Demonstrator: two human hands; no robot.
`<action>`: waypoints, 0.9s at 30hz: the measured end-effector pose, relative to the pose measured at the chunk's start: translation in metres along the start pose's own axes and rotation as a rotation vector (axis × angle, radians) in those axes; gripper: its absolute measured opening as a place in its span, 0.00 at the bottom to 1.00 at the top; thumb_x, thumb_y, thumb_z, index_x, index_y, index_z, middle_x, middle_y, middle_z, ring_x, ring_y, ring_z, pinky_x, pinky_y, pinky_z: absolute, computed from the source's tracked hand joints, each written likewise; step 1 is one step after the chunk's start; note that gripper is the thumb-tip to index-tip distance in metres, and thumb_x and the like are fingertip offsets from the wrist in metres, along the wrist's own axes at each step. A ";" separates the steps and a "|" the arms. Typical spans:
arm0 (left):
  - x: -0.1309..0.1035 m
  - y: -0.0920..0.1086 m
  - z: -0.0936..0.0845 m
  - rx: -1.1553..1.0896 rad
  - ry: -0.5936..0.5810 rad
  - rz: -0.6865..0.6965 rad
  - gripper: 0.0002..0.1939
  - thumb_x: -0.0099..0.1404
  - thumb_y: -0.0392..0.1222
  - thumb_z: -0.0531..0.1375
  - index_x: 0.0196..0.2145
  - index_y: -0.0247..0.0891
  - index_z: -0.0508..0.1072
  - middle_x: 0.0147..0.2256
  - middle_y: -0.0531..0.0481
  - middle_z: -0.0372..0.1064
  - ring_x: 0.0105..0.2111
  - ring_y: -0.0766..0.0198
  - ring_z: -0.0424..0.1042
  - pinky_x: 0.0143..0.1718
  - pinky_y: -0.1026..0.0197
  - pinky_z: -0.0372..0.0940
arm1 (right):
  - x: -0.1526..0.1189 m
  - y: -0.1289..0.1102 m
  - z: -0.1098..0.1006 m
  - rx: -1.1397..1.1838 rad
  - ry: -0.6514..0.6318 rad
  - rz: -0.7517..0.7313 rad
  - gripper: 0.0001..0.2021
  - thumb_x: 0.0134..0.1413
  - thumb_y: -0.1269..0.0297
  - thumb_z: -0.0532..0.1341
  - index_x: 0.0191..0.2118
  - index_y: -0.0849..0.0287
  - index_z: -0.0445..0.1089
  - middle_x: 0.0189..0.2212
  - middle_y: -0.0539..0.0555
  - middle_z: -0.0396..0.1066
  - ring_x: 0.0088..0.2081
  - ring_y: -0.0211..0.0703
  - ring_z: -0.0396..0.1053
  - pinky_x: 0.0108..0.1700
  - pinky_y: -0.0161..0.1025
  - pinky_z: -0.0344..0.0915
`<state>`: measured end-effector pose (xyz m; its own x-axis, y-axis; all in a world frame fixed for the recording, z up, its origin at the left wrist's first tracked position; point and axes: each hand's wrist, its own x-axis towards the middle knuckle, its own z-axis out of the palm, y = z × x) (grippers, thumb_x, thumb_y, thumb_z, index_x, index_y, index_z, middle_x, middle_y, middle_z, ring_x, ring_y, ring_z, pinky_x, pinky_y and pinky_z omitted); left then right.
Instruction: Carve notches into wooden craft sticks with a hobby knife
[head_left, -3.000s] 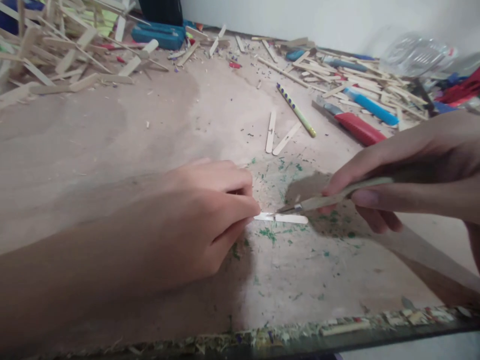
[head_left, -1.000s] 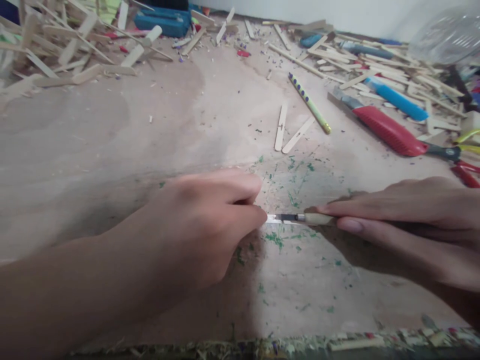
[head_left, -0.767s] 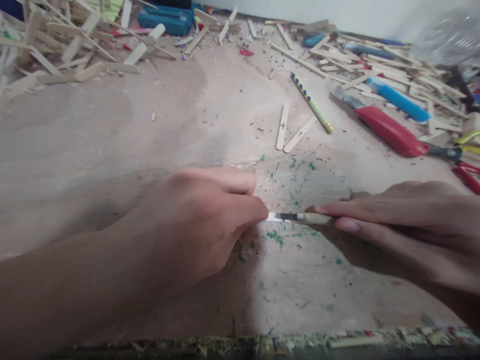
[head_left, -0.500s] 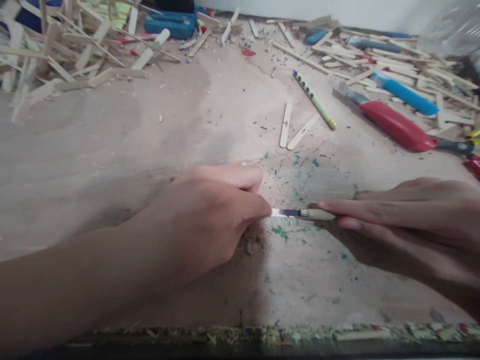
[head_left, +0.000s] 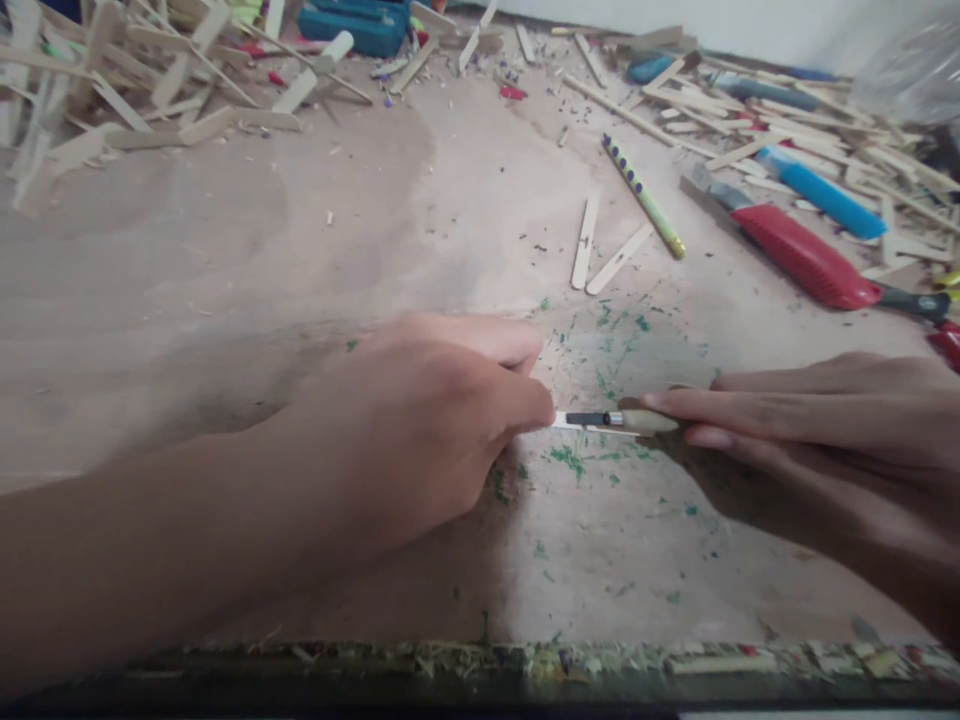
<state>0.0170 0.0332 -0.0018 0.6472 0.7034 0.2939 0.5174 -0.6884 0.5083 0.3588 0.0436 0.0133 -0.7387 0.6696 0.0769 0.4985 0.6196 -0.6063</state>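
Note:
My left hand (head_left: 442,420) is closed with its thumb and fingers pinched on a pale wooden craft stick (head_left: 607,432) low over the tabletop; most of the stick is hidden. From the right, my right hand (head_left: 817,420) grips a small carving knife (head_left: 645,420) by its light wooden handle. A metal ferrule and dark blade part run left along the stick, ending close to my left fingertips. Whether the edge touches the wood I cannot tell. Green shavings (head_left: 568,458) lie scattered around both hands.
Beyond the hands lie two craft sticks (head_left: 585,243), a dotted pencil (head_left: 643,195) and a red-handled cutter (head_left: 806,255). A blue-handled tool (head_left: 825,190) rests among piled sticks. More sticks (head_left: 172,80) heap up at far left by a teal case (head_left: 356,25). Shavings line the front edge.
The view has shifted a little, so the scene sits slightly further right. Both hands keep their grips, and a thin edge of the stick shows more clearly below the knife.

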 end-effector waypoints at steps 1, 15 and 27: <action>0.001 0.001 0.000 -0.003 0.003 0.010 0.24 0.82 0.29 0.58 0.26 0.38 0.79 0.26 0.54 0.64 0.25 0.67 0.59 0.27 0.55 0.50 | 0.000 0.000 0.000 -0.018 0.004 -0.002 0.24 0.83 0.62 0.66 0.75 0.31 0.79 0.52 0.46 0.91 0.39 0.42 0.89 0.28 0.35 0.78; 0.001 0.000 -0.002 0.005 -0.041 -0.035 0.25 0.82 0.28 0.57 0.29 0.39 0.83 0.28 0.53 0.69 0.27 0.67 0.64 0.28 0.57 0.52 | -0.002 -0.001 -0.008 -0.050 0.130 0.073 0.18 0.80 0.58 0.71 0.68 0.34 0.85 0.47 0.46 0.91 0.36 0.38 0.87 0.31 0.30 0.79; 0.002 -0.005 0.000 -0.018 -0.045 0.022 0.23 0.81 0.27 0.56 0.28 0.38 0.80 0.28 0.54 0.67 0.28 0.66 0.66 0.29 0.58 0.52 | 0.007 -0.008 -0.004 -0.149 0.014 -0.054 0.16 0.87 0.55 0.63 0.67 0.47 0.85 0.37 0.47 0.78 0.31 0.29 0.77 0.32 0.26 0.71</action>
<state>0.0160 0.0384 -0.0037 0.6829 0.6793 0.2687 0.4929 -0.6999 0.5169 0.3513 0.0453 0.0222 -0.7604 0.6387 0.1175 0.5208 0.7079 -0.4771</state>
